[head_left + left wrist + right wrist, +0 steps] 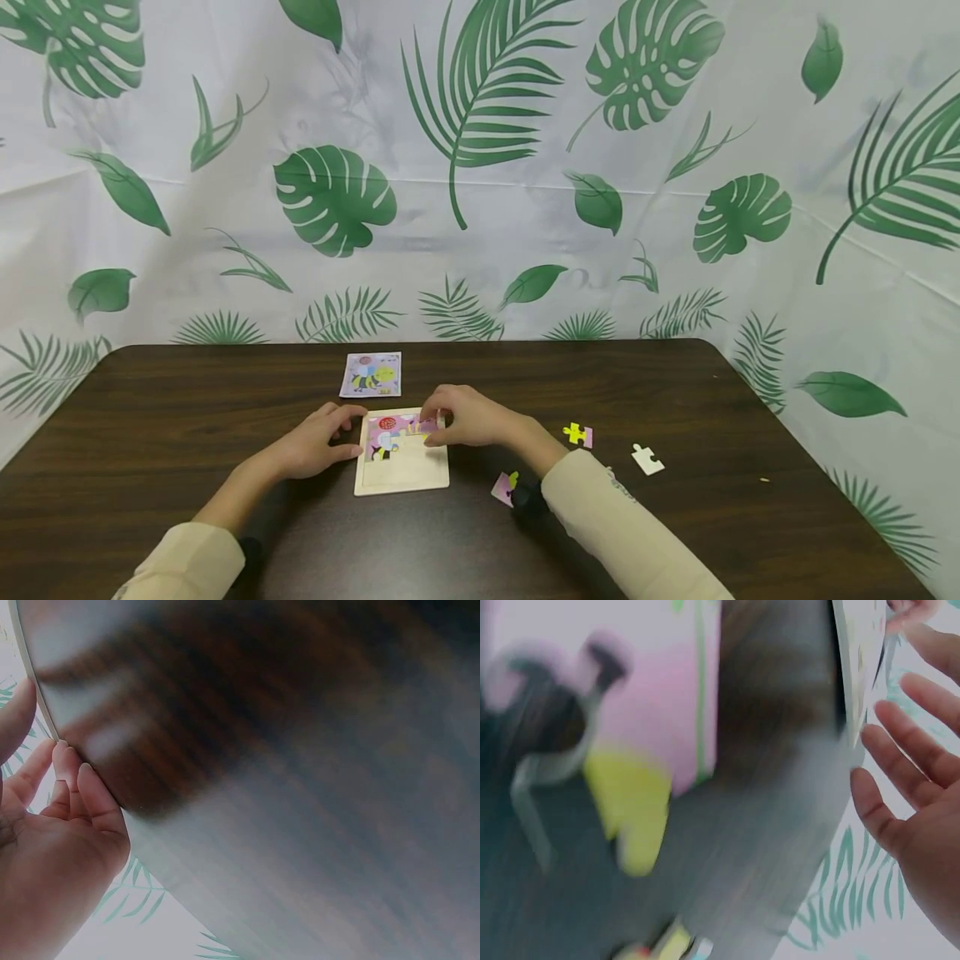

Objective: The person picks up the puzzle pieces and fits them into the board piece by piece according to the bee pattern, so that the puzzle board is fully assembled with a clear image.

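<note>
A square wooden puzzle tray (405, 475) lies on the table with pink picture pieces (381, 427) across its upper part and left side. Bare wood shows lower down. My left hand (313, 442) touches the tray's left edge, thumb and forefinger apart, the forefinger at the upper left corner. Over the upper right part, my right hand (468, 415) has thumb and forefinger at either side of a pink and yellow puzzle piece (422, 427), partly hidden by the hand. In the right wrist view the other fingers (911, 742) spread loosely beside the tray.
Right of the tray lie a pink piece with a yellow part (502, 490), a yellow and pink piece (576, 434) and a pale blank-faced piece (647, 459). Behind the tray is a bee picture card (372, 375). A leaf-printed cloth (480, 250) hangs behind the dark table (225, 383).
</note>
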`<act>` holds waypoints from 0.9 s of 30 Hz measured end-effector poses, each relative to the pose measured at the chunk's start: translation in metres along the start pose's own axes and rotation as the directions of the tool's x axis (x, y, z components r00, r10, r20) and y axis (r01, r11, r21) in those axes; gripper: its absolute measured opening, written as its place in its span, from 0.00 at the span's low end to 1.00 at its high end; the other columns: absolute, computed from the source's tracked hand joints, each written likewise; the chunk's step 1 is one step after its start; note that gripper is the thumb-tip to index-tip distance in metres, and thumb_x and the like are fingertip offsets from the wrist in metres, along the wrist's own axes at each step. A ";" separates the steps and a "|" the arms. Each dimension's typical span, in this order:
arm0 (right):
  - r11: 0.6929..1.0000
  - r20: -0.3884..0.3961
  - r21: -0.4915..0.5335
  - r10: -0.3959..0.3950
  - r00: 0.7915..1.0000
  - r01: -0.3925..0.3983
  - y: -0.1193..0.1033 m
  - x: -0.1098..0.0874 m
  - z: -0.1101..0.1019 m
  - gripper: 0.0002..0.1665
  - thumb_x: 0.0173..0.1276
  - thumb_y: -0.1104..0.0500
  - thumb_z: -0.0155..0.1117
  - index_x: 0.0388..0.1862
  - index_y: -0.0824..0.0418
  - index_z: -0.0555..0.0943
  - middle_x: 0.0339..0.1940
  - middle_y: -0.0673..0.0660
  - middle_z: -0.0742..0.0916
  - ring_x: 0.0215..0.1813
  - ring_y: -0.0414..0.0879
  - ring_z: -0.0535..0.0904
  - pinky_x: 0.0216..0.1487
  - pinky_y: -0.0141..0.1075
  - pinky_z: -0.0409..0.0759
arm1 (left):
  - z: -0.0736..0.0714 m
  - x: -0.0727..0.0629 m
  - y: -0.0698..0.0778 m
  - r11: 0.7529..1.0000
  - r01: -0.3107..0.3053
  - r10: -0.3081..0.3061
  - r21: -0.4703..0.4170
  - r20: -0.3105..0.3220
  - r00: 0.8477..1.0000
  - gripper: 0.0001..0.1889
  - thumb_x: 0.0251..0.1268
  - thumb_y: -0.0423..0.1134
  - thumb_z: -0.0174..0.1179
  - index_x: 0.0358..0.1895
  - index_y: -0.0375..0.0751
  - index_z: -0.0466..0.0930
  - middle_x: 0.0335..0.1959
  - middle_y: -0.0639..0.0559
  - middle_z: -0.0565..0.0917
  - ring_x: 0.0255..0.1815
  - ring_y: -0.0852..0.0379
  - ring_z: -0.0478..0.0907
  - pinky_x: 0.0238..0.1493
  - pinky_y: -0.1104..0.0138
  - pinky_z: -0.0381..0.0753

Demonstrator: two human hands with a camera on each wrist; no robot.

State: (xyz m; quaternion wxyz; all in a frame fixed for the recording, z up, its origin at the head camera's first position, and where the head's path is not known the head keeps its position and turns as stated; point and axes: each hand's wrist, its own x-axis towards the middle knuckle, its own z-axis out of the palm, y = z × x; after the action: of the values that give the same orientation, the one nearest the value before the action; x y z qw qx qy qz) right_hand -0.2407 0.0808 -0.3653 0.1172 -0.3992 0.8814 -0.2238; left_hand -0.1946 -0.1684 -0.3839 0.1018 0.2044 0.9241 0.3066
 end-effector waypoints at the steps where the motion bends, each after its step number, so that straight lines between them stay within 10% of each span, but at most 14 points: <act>1: 1.000 0.008 0.003 0.007 1.000 -0.007 0.003 -0.003 -0.002 0.15 0.56 0.58 0.69 0.41 0.61 0.81 0.37 0.53 0.80 0.40 0.46 0.73 0.40 0.30 0.70 | 0.000 0.000 0.000 1.000 0.002 -0.002 -0.001 0.001 1.000 0.26 0.57 0.40 0.62 0.57 0.34 0.66 0.39 0.45 0.69 0.40 0.48 0.68 0.41 0.54 0.69; 27: 0.997 -0.030 0.019 0.079 0.996 -0.078 0.065 -0.083 -0.040 0.15 0.54 0.55 0.70 0.37 0.63 0.81 0.35 0.52 0.80 0.35 0.46 0.73 0.37 0.32 0.72 | 0.001 -0.001 0.000 1.000 -0.009 0.009 -0.009 0.000 1.000 0.26 0.58 0.39 0.62 0.57 0.34 0.66 0.39 0.45 0.68 0.40 0.48 0.69 0.41 0.54 0.69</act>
State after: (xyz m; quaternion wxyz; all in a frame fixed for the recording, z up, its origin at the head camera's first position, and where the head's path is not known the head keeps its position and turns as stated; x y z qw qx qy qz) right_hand -0.2441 0.1931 -0.3602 0.1158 -0.3597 0.8961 -0.2329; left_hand -0.1936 -0.1685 -0.3843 0.1013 0.2078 0.9218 0.3113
